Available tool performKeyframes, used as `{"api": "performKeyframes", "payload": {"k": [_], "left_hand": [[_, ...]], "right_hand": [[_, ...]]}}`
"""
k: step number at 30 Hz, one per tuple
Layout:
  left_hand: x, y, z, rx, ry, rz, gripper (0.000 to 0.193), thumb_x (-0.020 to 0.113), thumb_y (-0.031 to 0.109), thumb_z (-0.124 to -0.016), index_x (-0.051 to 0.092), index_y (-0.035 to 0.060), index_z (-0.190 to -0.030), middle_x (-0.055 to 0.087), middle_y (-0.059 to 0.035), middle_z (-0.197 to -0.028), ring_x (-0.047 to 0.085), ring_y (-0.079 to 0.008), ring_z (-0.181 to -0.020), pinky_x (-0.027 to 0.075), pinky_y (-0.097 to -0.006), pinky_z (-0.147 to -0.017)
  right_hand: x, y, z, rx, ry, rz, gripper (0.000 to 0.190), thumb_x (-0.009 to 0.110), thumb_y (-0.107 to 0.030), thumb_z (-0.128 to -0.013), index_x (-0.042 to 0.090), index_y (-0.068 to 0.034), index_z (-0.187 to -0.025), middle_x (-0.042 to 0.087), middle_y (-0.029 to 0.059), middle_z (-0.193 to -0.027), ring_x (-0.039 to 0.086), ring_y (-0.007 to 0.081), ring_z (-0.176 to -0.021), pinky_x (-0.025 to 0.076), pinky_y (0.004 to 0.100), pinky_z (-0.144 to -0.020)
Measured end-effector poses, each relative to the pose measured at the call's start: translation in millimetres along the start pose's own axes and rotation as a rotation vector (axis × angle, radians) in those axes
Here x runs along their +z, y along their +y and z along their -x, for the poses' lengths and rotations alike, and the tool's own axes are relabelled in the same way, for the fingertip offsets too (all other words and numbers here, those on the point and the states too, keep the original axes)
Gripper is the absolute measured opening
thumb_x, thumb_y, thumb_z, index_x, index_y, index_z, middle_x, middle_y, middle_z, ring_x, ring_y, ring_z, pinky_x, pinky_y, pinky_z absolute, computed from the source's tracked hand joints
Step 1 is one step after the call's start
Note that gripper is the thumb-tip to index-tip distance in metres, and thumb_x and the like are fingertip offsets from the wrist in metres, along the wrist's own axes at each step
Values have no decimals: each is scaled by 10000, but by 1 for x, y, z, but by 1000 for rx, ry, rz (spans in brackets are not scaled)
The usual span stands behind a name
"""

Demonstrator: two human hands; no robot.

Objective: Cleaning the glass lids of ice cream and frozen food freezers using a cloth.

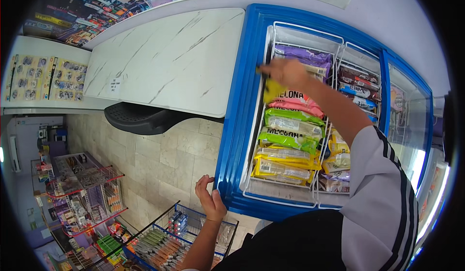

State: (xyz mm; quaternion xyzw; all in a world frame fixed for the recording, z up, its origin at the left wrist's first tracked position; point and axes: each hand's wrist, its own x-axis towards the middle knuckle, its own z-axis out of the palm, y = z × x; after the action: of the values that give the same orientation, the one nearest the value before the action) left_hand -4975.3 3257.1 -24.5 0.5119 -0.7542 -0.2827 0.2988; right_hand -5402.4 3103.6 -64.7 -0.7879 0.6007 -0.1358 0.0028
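My right hand (285, 73) reaches over the open part of a blue chest freezer (232, 126), near its top end in the view. A blurred yellow item (273, 90), seemingly a wrapper, hangs from its fingers. Below lie purple packets (305, 53), pink ice-cream bar packets (298, 106), green packets (290, 140) and yellow packets (283, 171), in a white wire basket (279, 202). My left hand (211, 200) rests by the freezer's near left corner, fingers loosely apart, holding nothing visible.
A marble-patterned tabletop (163, 60) adjoins the freezer, with a black chair (141, 118) under its edge. A second freezer basket holds more packets (358, 89). A sliding glass lid (407, 111) covers the right end. Wire racks of goods (87, 198) and a goods basket (163, 245) stand lower left.
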Motion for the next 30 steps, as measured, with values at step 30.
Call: {"api": "performKeyframes", "payload": {"k": [30], "left_hand": [[0,4,-3,-15,-84,-78,427,405,197,-966,403,-52,-1313,514,-160,-1152,482,-253,-1084,331,-366,-995]], "right_hand": [[-8,-196,48,740,140,-1181,235,514,-284,-876,640,-86,-861,635,174,-763,642,336,-762,506,426,-683]]}}
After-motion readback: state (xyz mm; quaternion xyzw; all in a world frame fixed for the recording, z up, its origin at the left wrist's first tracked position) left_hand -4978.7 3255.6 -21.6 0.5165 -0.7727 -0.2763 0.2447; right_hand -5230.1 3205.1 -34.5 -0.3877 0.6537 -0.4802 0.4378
